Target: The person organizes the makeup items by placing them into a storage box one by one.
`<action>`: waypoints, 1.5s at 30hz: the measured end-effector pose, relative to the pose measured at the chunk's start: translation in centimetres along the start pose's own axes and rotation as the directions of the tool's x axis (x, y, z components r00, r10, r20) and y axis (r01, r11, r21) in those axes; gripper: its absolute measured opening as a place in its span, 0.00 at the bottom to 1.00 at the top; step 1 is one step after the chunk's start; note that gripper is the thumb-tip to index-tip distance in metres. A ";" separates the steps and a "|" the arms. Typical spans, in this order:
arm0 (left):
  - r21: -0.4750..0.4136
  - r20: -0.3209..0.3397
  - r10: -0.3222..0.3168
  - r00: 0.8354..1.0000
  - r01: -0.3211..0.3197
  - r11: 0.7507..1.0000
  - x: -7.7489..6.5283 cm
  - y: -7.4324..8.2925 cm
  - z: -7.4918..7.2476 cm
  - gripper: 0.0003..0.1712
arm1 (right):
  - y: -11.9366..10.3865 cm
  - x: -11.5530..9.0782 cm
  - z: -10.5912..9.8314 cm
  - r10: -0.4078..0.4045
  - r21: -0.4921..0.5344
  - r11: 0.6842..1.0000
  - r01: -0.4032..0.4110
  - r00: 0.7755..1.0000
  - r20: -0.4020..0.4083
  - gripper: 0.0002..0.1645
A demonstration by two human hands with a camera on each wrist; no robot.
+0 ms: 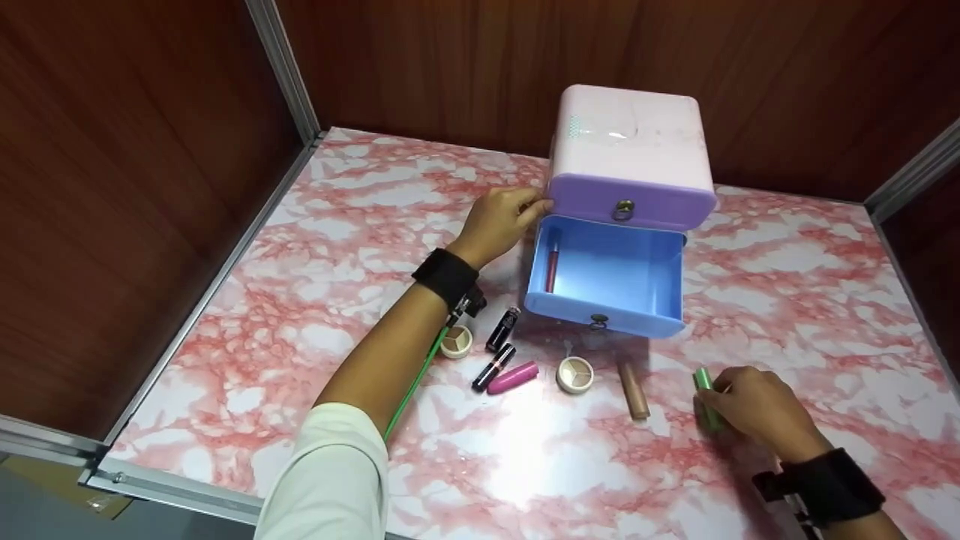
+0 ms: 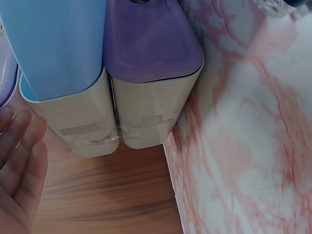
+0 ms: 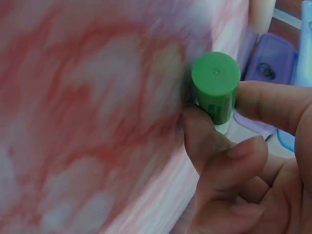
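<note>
My left hand point(image 1: 504, 221) rests against the left side of a small drawer cabinet point(image 1: 634, 139), by the edge of its purple drawer front point(image 1: 585, 199). In the left wrist view its fingers point(image 2: 30, 141) lie loosely bent beside the cabinet wall, around nothing. Below the purple front, a blue drawer point(image 1: 536, 302) is pulled out, holding a dark red lip tube point(image 1: 552, 271) along its left wall. At the right, my right hand point(image 1: 761, 405) pinches a green cosmetic tube point(image 3: 216, 75) between thumb and finger, close to the tabletop.
Before the drawer lie a black tube point(image 1: 502, 330), a black-and-pink tube point(image 1: 493, 367), a pink tube point(image 1: 513, 378), two round three-shade compacts point(image 1: 575, 375) and a brown tube point(image 1: 634, 390). Wood-look panels point(image 1: 420, 67) enclose the marbled table point(image 1: 300, 322).
</note>
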State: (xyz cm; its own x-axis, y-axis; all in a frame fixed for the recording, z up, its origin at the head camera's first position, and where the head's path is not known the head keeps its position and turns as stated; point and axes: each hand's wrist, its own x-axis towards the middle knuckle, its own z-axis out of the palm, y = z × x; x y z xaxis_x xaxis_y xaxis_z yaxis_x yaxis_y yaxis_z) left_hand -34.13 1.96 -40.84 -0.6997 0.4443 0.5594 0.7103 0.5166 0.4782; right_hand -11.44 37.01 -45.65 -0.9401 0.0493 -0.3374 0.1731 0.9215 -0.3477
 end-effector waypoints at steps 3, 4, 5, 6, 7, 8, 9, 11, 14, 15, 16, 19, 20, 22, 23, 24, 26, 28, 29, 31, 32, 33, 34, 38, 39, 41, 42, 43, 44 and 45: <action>0.004 -0.003 0.000 1.000 0.000 1.000 0.0 -0.1 0.0 0.20 | -0.8 -0.6 -0.2 -0.040 0.000 0.999 0.040 0.999 -0.019 0.22; 0.006 -0.003 0.000 1.000 0.000 1.000 0.0 0.0 -0.1 0.20 | -1.1 -0.8 -0.2 -0.056 0.002 0.998 0.056 0.998 -0.030 0.22; 0.008 -0.003 -0.002 1.000 0.002 1.000 0.0 0.0 -0.1 0.20 | -1.5 -1.1 -0.3 -0.070 0.004 0.998 0.070 0.997 -0.037 0.22; 0.007 -0.002 -0.004 1.000 0.004 1.000 -0.1 0.0 -0.1 0.20 | -1.9 -1.3 -0.3 -0.084 0.008 0.996 0.085 0.996 -0.039 0.23; 0.007 -0.003 -0.006 1.000 0.006 1.000 -0.1 0.0 -0.1 0.20 | -2.3 -1.6 -0.4 -0.098 0.013 0.995 0.098 0.994 -0.041 0.24; 0.007 -0.004 -0.008 1.000 0.008 1.000 -0.1 0.0 -0.1 0.20 | -2.8 -1.9 -0.5 -0.111 0.017 0.994 0.112 0.993 -0.042 0.25; 0.009 -0.006 -0.008 1.000 0.008 1.000 -0.1 0.0 -0.1 0.19 | -3.2 -2.2 -0.6 -0.123 0.021 0.992 0.125 0.991 -0.044 0.25; 0.010 -0.006 -0.008 1.000 0.008 1.000 -0.1 0.0 -0.1 0.20 | -4.0 -2.6 -0.8 -0.142 0.033 0.989 0.144 0.989 -0.049 0.24; 0.019 -0.008 -0.006 1.000 0.006 1.000 0.0 0.0 -0.1 0.20 | -5.2 -3.1 -1.3 -0.168 0.048 0.984 0.172 0.983 -0.078 0.20; 0.022 -0.009 -0.007 1.000 0.007 1.000 0.0 0.0 -0.1 0.20 | -5.6 -3.2 -1.4 -0.175 0.056 0.982 0.180 0.981 -0.089 0.19; 0.024 -0.008 -0.011 1.000 0.011 1.000 0.0 -0.1 -0.1 0.20 | -5.9 -3.2 -1.5 -0.182 0.063 0.980 0.189 0.978 -0.101 0.19; 0.020 -0.012 -0.020 1.000 0.020 1.000 0.0 -0.1 0.0 0.20 | -6.9 -3.4 -1.9 -0.194 0.089 0.975 0.206 0.973 -0.127 0.19; 0.016 -0.013 -0.021 1.000 0.021 1.000 0.0 -0.1 0.0 0.20 | -7.2 -3.4 -2.1 -0.195 0.097 0.973 0.209 0.971 -0.137 0.20; 0.012 -0.013 -0.022 1.000 0.023 1.000 0.0 -0.1 0.0 0.19 | -7.8 -3.4 -2.3 -0.203 0.115 0.968 0.221 0.967 -0.153 0.19; 0.008 -0.015 -0.021 1.000 0.021 1.000 0.0 0.0 0.0 0.19 | -8.1 -3.3 -2.4 -0.208 0.122 0.966 0.230 0.964 -0.164 0.19; 0.008 -0.014 -0.022 1.000 0.022 1.000 0.0 0.0 0.0 0.20 | -8.4 -3.2 -2.6 -0.213 0.131 0.962 0.238 0.960 -0.181 0.19; 0.010 -0.011 -0.022 1.000 0.022 1.000 0.0 0.1 0.0 0.21 | -9.0 -3.0 -2.8 -0.228 0.148 0.954 0.261 0.951 -0.211 0.18; 0.015 -0.007 -0.023 1.000 0.023 1.000 0.0 0.1 0.0 0.21 | -9.6 -2.7 -3.0 -0.243 0.163 0.944 0.287 0.939 -0.245 0.16; 0.019 -0.006 -0.021 1.000 0.021 1.000 0.0 0.1 0.0 0.22 | -9.9 -2.6 -3.2 -0.249 0.167 0.940 0.297 0.933 -0.261 0.15; 0.022 -0.008 -0.012 1.000 0.012 1.000 0.0 0.1 0.0 0.22 | -10.6 -2.2 -3.5 -0.255 0.178 0.933 0.311 0.925 -0.283 0.14; 0.020 -0.010 -0.008 1.000 0.008 1.000 0.0 0.1 0.0 0.21 | -10.9 -2.1 -3.7 -0.258 0.178 0.931 0.317 0.921 -0.292 0.13; 0.019 -0.011 -0.007 1.000 0.007 1.000 0.1 0.1 0.0 0.21 | -11.2 -1.9 -3.9 -0.259 0.182 0.930 0.320 0.920 -0.296 0.13; 0.017 -0.014 -0.004 1.000 0.004 1.000 0.1 0.1 0.0 0.21 | -11.5 -1.7 -4.2 -0.257 0.186 0.929 0.319 0.921 -0.294 0.13; 0.007 -0.022 -0.004 1.000 0.004 1.000 0.2 0.1 0.1 0.21 | -12.6 -0.9 -5.3 -0.256 0.202 0.926 0.319 0.924 -0.284 0.17; 0.005 -0.022 -0.005 1.000 0.006 1.000 0.2 0.1 0.1 0.22 | -12.8 -0.6 -5.5 -0.254 0.212 0.925 0.316 0.928 -0.274 0.18; -0.001 -0.022 -0.009 1.000 0.009 1.000 0.1 0.1 0.1 0.22 | -13.3 0.0 -5.8 -0.253 0.244 0.916 0.318 0.931 -0.263 0.19; -0.002 -0.019 -0.013 1.000 0.013 1.000 0.1 0.0 0.1 0.22 | -13.6 0.4 -5.9 -0.253 0.264 0.910 0.320 0.932 -0.258 0.19; -0.003 -0.016 -0.017 1.000 0.017 1.000 0.1 0.0 0.1 0.22 | -13.8 0.8 -6.0 -0.251 0.287 0.903 0.321 0.934 -0.254 0.19; -0.004 -0.014 -0.020 1.000 0.020 1.000 0.0 0.0 0.1 0.21 | -14.0 1.2 -6.1 -0.249 0.312 0.894 0.322 0.935 -0.253 0.19; -0.006 -0.012 -0.023 1.000 0.023 1.000 0.0 0.0 0.1 0.22 | -14.3 1.6 -6.1 -0.246 0.335 0.884 0.325 0.935 -0.257 0.19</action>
State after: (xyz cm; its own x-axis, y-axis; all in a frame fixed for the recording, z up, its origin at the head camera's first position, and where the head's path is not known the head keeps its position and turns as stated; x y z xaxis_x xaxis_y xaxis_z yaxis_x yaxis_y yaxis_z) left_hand -34.13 2.01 -40.87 -0.7149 0.4234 0.5565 0.6945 0.5225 0.4946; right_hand -17.22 26.30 -35.93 -0.9966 -0.0820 -0.0053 -0.0539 0.7017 -0.7104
